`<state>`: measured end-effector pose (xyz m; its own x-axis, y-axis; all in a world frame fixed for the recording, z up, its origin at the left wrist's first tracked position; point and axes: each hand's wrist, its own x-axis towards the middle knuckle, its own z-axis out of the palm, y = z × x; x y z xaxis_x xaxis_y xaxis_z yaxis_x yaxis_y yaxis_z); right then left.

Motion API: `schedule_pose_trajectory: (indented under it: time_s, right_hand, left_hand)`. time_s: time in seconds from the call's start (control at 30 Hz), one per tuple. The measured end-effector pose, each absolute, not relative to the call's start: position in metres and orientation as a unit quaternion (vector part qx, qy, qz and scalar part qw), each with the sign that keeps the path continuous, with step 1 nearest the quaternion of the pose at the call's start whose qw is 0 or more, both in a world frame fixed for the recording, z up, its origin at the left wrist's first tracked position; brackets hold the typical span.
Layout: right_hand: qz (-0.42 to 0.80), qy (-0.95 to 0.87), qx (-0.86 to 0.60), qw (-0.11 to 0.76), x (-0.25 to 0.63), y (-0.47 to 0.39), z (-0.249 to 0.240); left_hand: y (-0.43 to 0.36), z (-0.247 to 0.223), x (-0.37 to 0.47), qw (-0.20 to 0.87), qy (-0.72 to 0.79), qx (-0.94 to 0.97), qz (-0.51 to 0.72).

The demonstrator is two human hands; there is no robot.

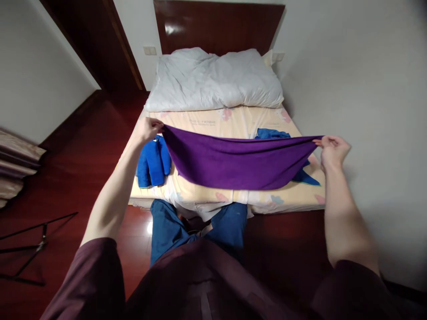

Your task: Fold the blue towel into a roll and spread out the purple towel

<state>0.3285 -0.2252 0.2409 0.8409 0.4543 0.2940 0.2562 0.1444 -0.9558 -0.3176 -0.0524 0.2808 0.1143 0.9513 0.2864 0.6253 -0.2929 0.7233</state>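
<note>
A purple towel point(230, 160) hangs stretched wide between my two hands above the bed. My left hand point(150, 129) is closed in a pinch on its left upper corner. At the opposite corner, my right hand point(333, 149) pinches the cloth as well. The towel's upper edge sags slightly and its lower part droops in a curve. Blue folded towels point(154, 162) lie on the mattress just below my left hand. Another blue cloth point(305, 176) lies loosely on the right side, partly hidden behind the purple one.
The bed point(207, 118) has a pale yellow patterned sheet. A rumpled grey-white quilt point(216, 80) lies before the dark headboard point(220, 24). A wall point(367, 102) stands close on the right. Black tripod legs point(36, 246) are on the red floor at left, near a curtain point(16, 164).
</note>
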Motion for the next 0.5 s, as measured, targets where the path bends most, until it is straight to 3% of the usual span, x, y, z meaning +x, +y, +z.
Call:
schedule_pose_trajectory:
  time_s: [0.13, 0.27, 0.4, 0.5]
  right_hand:
    - [-0.003, -0.280, -0.545, 0.790, 0.342, -0.224, 0.249]
    - [-0.013, -0.267, -0.483, 0.833, 0.341, -0.250, 0.226]
    - [-0.032, -0.226, -0.550, 0.803, 0.328, -0.281, 0.152]
    - [0.019, -0.168, -0.677, 0.716, 0.310, -0.301, 0.079]
  left_hand:
    - [-0.055, 0.282, -0.309, 0.123, 0.527, 0.689, 0.483]
    - [-0.091, 0.262, -0.317, 0.068, 0.514, 0.685, 0.512]
    - [-0.139, 0.189, -0.340, 0.091, 0.523, 0.704, 0.472]
    - [-0.173, 0.120, -0.352, 0.164, 0.544, 0.732, 0.375]
